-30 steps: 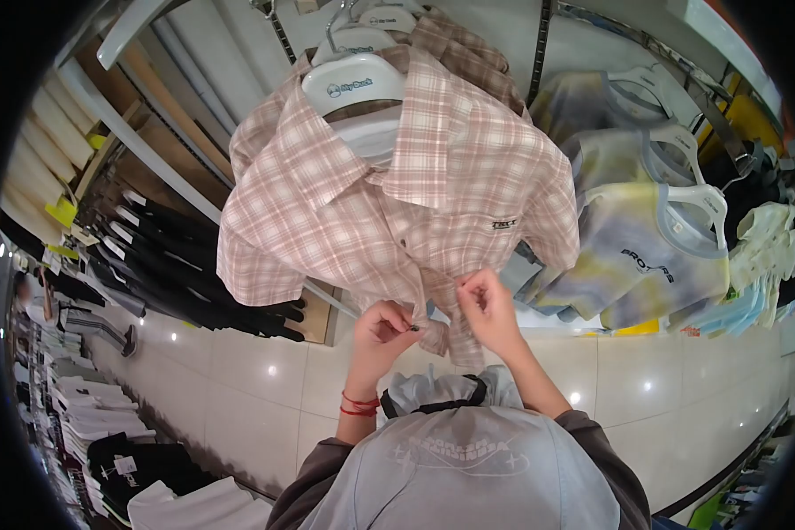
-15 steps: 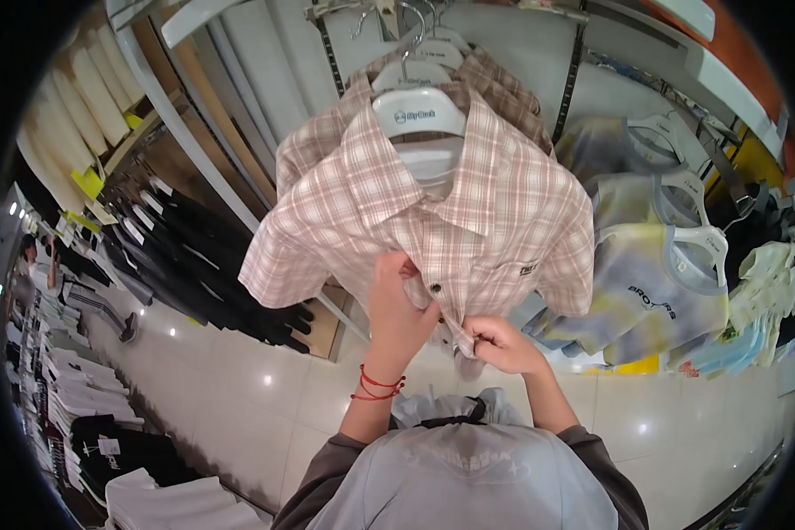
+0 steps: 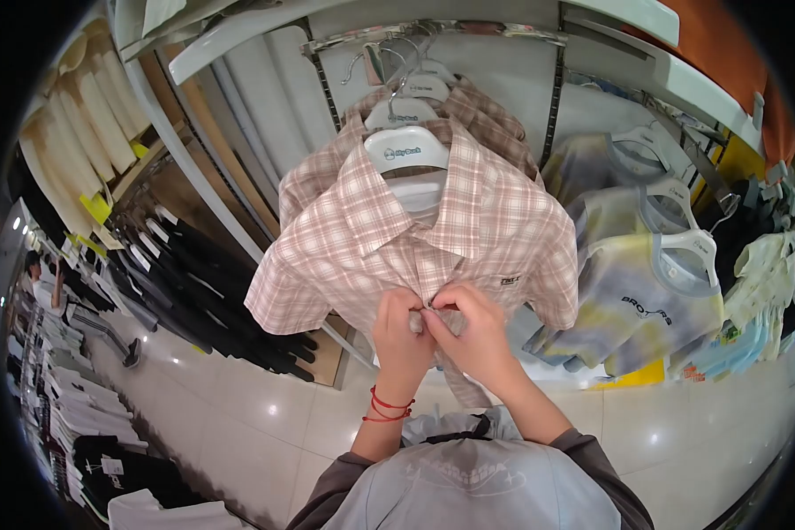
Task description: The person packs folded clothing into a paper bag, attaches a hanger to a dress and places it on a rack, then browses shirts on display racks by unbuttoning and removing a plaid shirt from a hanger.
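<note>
A pink and white plaid short-sleeved shirt (image 3: 344,234) hangs on a white hanger (image 3: 406,150) in front of me, its collar spread. At the middle of its front placket, my left hand (image 3: 402,336) pinches one edge, a red string bracelet on the wrist. Right beside it, my right hand (image 3: 470,336) pinches the other side of the placket, and the fingertips of both hands meet. What lies between the fingertips is mostly hidden. More plaid shirts hang close behind on the same rail.
Tie-dye shirts (image 3: 649,296) hang at the right. Black garments (image 3: 203,291) and cream garments (image 3: 84,110) hang at the left. A metal rail (image 3: 442,34) runs above. Folded white clothes (image 3: 168,512) lie low at the left. A person (image 3: 84,309) is far left.
Both hands have come together at the placket; my right hand has moved up and left from the lower edge. The view has shifted, and the shirt's front edges are now drawn together.
</note>
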### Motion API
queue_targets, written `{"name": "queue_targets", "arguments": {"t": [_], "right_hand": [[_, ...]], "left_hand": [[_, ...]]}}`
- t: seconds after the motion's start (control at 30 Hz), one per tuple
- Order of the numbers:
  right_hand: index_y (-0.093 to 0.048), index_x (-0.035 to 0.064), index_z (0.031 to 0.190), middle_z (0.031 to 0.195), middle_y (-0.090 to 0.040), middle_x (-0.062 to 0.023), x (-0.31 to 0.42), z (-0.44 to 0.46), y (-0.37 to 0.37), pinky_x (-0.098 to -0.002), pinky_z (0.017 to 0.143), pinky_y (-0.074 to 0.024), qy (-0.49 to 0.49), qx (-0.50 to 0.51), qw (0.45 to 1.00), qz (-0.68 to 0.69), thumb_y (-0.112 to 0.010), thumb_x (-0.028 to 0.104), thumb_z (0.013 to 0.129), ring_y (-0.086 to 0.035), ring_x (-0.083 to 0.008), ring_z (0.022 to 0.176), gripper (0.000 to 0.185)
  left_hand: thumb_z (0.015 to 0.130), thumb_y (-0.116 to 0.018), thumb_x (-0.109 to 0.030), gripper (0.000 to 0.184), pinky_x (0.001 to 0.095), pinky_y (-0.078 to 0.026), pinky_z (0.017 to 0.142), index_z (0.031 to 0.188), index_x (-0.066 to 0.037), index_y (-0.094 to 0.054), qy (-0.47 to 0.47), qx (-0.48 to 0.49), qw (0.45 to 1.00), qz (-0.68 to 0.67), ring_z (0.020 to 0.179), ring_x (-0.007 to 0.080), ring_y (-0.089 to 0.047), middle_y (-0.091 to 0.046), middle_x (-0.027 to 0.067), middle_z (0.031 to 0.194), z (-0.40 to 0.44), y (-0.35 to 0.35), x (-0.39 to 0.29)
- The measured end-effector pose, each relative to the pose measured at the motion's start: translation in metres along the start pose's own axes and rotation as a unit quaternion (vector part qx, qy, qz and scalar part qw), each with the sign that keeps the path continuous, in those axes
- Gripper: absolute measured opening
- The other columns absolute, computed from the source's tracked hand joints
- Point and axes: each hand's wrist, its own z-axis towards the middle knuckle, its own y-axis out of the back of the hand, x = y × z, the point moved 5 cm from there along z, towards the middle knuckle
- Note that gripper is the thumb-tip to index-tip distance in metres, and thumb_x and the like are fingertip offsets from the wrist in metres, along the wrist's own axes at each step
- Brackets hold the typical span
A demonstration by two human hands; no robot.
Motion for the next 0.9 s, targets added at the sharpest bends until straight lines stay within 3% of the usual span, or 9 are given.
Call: {"name": "queue_targets", "arguments": {"t": [0.3,0.37,0.5,0.7,0.9], "right_hand": [[-0.057,-0.0018,0.082,0.093,-0.058,-0.008,-0.027,-0.001,-0.005,-0.0244,0.08,-0.0477,-0.139,0.055,0.96,0.237,-0.063,-0.004,0.076,-0.058,-0.0134,0.087,0.009],[-0.058,-0.0025,0.082,0.091,-0.059,-0.0091,-0.027,0.0,-0.005,-0.0249,0.077,-0.0492,-0.118,0.044,0.967,0.219,-0.064,-0.002,0.076,-0.059,-0.0146,0.083,0.008],[-0.059,-0.0032,0.081,0.089,-0.06,-0.0096,-0.034,0.002,-0.004,-0.0241,0.074,-0.0498,-0.108,0.043,0.966,0.231,-0.065,-0.001,0.075,-0.059,-0.0143,0.081,0.008],[-0.06,-0.0032,0.08,0.088,-0.059,-0.0092,-0.045,0.0,-0.006,-0.0235,0.073,-0.0499,-0.137,0.036,0.923,0.358,-0.065,-0.002,0.074,-0.059,-0.0138,0.082,0.008],[-0.059,-0.0024,0.082,0.087,-0.061,-0.01,-0.031,0.002,0.0,-0.024,0.073,-0.0495,-0.096,0.015,0.969,0.225,-0.065,-0.001,0.074,-0.06,-0.0136,0.079,0.01]], "left_hand": [[0.065,-0.064,0.01,0.023,0.0257,-0.049,0.07,0.084,0.0,-0.053,0.072,0.015,0.997,-0.036,0.078,0.0186,-0.058,-0.055,0.0105,0.085,-0.006,0.004,0.008],[0.068,-0.062,0.01,0.021,0.0265,-0.05,0.07,0.085,0.0,-0.054,0.095,0.016,0.992,-0.083,0.08,0.0207,-0.059,-0.056,0.011,0.087,-0.007,0.002,0.011],[0.074,-0.059,0.01,0.018,0.0249,-0.051,0.076,0.09,0.003,-0.057,0.152,0.038,0.964,-0.215,0.087,0.0167,-0.058,-0.055,0.0104,0.095,-0.011,-0.002,0.02],[0.078,-0.059,0.007,0.016,0.0246,-0.05,0.077,0.094,0.004,-0.058,0.188,0.06,0.935,-0.295,0.091,0.0153,-0.056,-0.053,0.0098,0.099,-0.017,-0.008,0.026],[0.079,-0.057,0.007,0.015,0.0248,-0.049,0.078,0.093,0.003,-0.056,0.203,0.06,0.928,-0.305,0.09,0.0145,-0.056,-0.053,0.0093,0.097,-0.022,-0.009,0.029]]}}
